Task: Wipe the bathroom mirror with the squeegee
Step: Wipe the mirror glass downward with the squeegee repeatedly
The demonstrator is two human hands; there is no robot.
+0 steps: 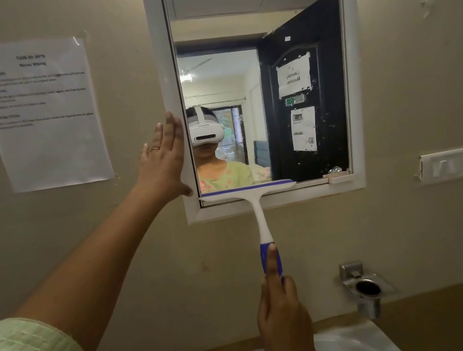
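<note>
White paper notice (43, 114) hangs on the left wall. Right of it, the left hand (166, 161), fingers straight and together, presses flat on the left frame of the mirror (292, 29). The squeegee (261, 219) lies with its blade along the glass's bottom edge; the right hand (283, 318) grips its blue handle.

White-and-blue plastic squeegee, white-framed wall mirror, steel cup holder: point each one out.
White-and-blue plastic squeegee (262, 222): head view, white handle neck.
White-framed wall mirror (165, 64): head view, left frame edge.
Steel cup holder (369, 308): head view, lower cup body.
</note>
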